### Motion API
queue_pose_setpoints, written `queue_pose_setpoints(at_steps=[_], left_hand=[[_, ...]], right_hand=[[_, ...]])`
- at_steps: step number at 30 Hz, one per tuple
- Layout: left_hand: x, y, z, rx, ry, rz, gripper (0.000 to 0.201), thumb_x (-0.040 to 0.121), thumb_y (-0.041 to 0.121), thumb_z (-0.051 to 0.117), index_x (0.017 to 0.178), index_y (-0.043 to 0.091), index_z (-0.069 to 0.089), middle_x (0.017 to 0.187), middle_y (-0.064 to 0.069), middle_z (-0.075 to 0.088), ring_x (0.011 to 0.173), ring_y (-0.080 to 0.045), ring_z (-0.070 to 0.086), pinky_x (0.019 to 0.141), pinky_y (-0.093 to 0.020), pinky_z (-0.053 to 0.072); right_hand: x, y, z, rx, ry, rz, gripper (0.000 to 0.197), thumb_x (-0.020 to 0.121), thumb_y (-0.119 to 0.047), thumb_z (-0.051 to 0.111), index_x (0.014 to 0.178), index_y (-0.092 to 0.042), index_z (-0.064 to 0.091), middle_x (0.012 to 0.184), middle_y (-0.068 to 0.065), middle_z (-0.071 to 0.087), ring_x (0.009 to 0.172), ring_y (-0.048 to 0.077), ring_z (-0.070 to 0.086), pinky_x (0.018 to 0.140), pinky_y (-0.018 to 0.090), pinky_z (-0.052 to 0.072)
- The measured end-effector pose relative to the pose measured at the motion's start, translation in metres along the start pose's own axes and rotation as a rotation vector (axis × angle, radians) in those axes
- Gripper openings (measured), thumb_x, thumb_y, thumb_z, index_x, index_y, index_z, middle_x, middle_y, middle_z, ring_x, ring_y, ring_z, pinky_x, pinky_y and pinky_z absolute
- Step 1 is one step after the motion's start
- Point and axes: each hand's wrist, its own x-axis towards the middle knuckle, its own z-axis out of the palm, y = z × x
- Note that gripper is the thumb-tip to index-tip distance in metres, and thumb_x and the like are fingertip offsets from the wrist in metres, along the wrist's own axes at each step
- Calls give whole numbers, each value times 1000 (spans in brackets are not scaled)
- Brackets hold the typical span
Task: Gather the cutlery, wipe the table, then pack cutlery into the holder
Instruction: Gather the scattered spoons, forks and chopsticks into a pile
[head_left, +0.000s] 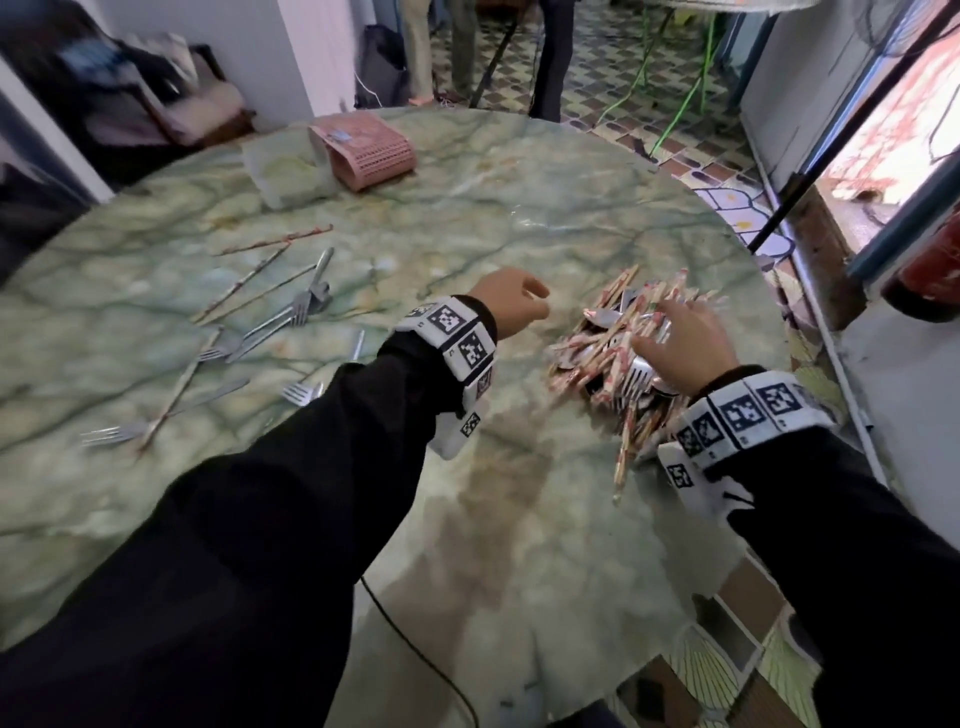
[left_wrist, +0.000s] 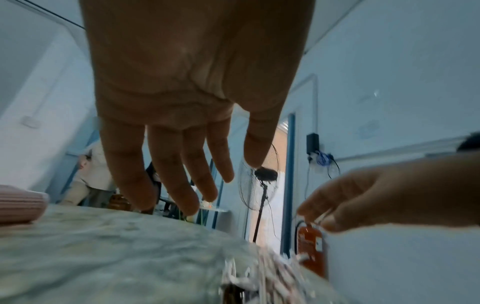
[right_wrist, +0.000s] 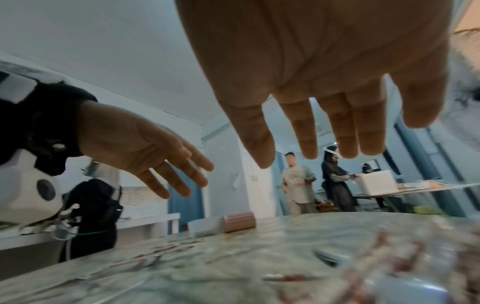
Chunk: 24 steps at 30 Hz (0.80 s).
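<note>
Gathering stage: the right hand (head_left: 680, 345) lies spread, fingers straight, on the pile (head_left: 623, 358) of forks, spoons and wrapped chopsticks at the right edge of the tabletop (head_left: 467, 208). The left hand (head_left: 511, 306) hovers just left of the pile, fingers loosely extended, holding nothing. Loose forks (head_left: 291, 317) and chopsticks (head_left: 275, 241) lie scattered well to the left of the pile; the pink perforated holder (head_left: 366, 148) lies on its side far beyond it, beside a pale folded cloth (head_left: 288, 174).

Handling, as judged: the metal pieces are stiff, smooth and fairly heavy; on polished green marble they should slide readily, so sweeping with a flat palm suits them better than pinching. Lift forks by the handle, clear of the tines. The chopsticks are thin, light rods in red-and-white sleeves, apt to roll and splay; they are best bunched at mid-length. The holder appears to be light plastic, likely to tip when loaded.
</note>
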Motion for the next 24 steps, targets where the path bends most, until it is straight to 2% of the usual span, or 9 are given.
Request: queue_pose_setpoints(at_steps=[1, 3, 5, 10, 14, 16, 18, 22, 24], left_hand=[[-9, -1, -10, -59, 26, -11, 34, 89, 14, 55, 123, 6, 57, 120, -11, 61, 109, -23, 58, 83, -19, 43], [-31, -3, -30, -166, 96, -34, 33, 90, 13, 55, 122, 5, 57, 106, -8, 60, 85, -16, 59, 56, -4, 43], [-54, -6, -49, -236, 178, -67, 31, 91, 12, 53, 122, 6, 57, 101, -3, 56, 69, -6, 52, 41, -4, 37], [-116, -46, -86, -223, 261, -227, 29, 91, 22, 53, 119, 16, 57, 97, 3, 60, 71, -7, 56, 58, -21, 36], [-165, -106, -97, -41, 279, -383, 31, 90, 18, 56, 120, 9, 58, 103, -6, 60, 68, -11, 54, 45, -10, 40], [-188, -139, -94, 32, 272, -464, 33, 89, 16, 59, 121, 5, 58, 113, -14, 62, 77, -18, 56, 43, -6, 39], [-203, -165, -87, 67, 245, -523, 34, 88, 13, 61, 119, 2, 59, 116, -19, 62, 83, -22, 55, 49, -8, 42], [-228, -209, -70, 82, 185, -638, 37, 84, 12, 65, 120, 3, 59, 118, -17, 62, 106, -29, 58, 89, -25, 42], [-230, -224, -60, 57, 162, -639, 37, 82, 8, 66, 119, 3, 59, 116, -18, 63, 109, -30, 58, 92, -27, 42]], right_hand=[[-4, -12, 1, 15, -3, -64, 53, 87, -28, 56, 136, -11, 42, 141, 18, 39, 132, 33, 35, 110, 42, 29], [-12, -34, 6, 48, -41, -185, 51, 88, -26, 57, 135, -9, 44, 140, 17, 40, 132, 29, 35, 110, 38, 27], [-22, -55, 14, 72, -96, -265, 49, 89, -24, 57, 134, -9, 46, 139, 16, 41, 130, 28, 37, 109, 36, 28], [-53, -96, 45, 96, -225, -403, 43, 89, -24, 57, 130, -11, 51, 138, 11, 45, 128, 24, 41, 105, 29, 29], [-77, -118, 73, 81, -343, -456, 41, 90, -24, 56, 129, -13, 51, 137, 8, 47, 124, 24, 47, 101, 30, 35], [-87, -128, 86, 68, -389, -489, 41, 91, -22, 56, 129, -11, 51, 137, 8, 48, 124, 24, 48, 100, 31, 37], [-94, -135, 96, 51, -418, -503, 41, 91, -21, 55, 130, -11, 50, 137, 9, 48, 123, 24, 48, 99, 32, 37], [-104, -158, 123, 17, -459, -535, 42, 90, -17, 55, 131, -10, 50, 134, 11, 50, 121, 26, 49, 100, 32, 38], [-106, -167, 132, -13, -464, -545, 42, 90, -16, 54, 131, -10, 50, 135, 11, 50, 123, 26, 48, 100, 30, 36]])
